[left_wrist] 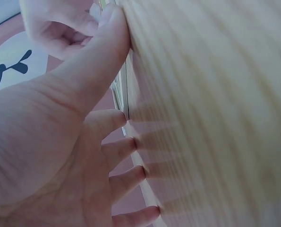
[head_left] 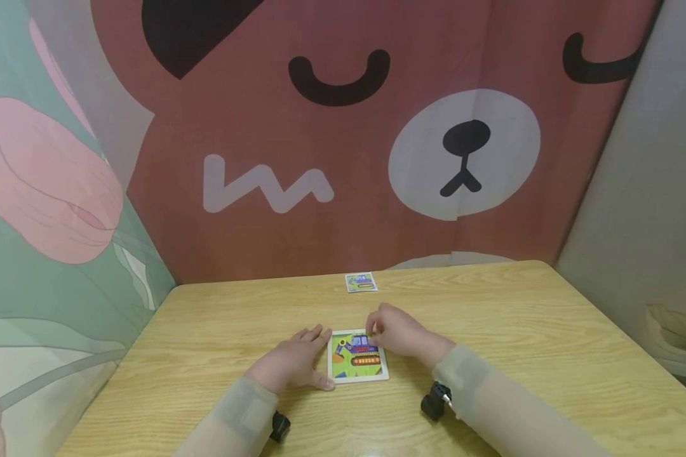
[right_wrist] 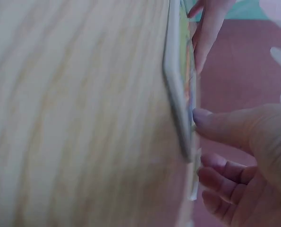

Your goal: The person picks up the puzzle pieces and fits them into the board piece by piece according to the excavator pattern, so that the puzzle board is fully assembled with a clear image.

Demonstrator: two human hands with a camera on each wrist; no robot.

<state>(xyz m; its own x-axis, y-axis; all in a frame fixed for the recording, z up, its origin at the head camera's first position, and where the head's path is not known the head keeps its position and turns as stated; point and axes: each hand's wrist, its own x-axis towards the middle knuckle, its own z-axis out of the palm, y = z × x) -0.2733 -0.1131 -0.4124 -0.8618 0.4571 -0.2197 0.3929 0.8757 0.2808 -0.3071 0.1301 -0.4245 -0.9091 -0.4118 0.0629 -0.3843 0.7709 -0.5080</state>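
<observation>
A square puzzle board (head_left: 357,358) with a pale raised frame and a blue excavator picture on green lies flat on the table. My left hand (head_left: 293,360) rests at its left side, fingers spread, with the thumb at the near left corner. In the left wrist view the fingertips of the left hand (left_wrist: 83,142) touch the wood along the frame. At the far right corner of the board is my right hand (head_left: 403,331), fingers bent downward. The thumb of the right hand (right_wrist: 253,156) meets the picture surface in the right wrist view; I cannot tell whether it pinches a piece.
Behind the board, near the table's far edge, lies a small card (head_left: 361,282) with a similar excavator picture. The wooden table (head_left: 217,343) backs onto a wall (head_left: 343,139) with a large bear drawing. A small black camera (head_left: 434,401) hangs under the right wrist.
</observation>
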